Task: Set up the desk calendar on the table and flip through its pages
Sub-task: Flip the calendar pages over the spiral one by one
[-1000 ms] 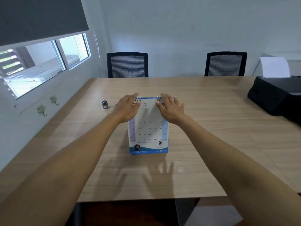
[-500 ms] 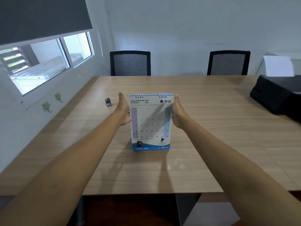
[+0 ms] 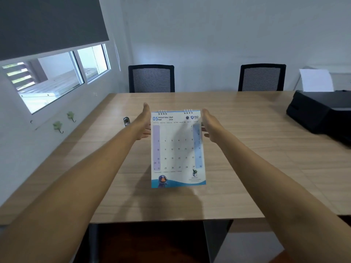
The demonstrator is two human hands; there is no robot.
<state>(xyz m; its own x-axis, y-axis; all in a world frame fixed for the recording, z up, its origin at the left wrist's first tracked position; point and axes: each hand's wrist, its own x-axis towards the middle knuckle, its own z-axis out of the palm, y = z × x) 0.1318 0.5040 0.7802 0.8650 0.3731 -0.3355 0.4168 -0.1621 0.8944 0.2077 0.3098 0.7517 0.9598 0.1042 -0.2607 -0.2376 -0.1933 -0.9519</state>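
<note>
The white desk calendar (image 3: 177, 149) shows its May page with a blue wave along the bottom and wire rings at the top. It faces me upright over the middle of the wooden table (image 3: 256, 149), casting a shadow below its lower edge. My left hand (image 3: 143, 124) presses against its upper left edge and my right hand (image 3: 208, 125) against its upper right edge, so the calendar is held between them. The fingers of both hands reach behind the calendar and are partly hidden.
A small dark object (image 3: 126, 120) lies on the table left of the calendar. A black printer (image 3: 321, 112) with a white sheet stands at the right edge. Two black chairs (image 3: 151, 78) (image 3: 262, 77) stand at the far side. A window and wall run along the left.
My hands moved from the calendar's top edge down to its two sides. The calendar tilted up to face me and looks raised a little.
</note>
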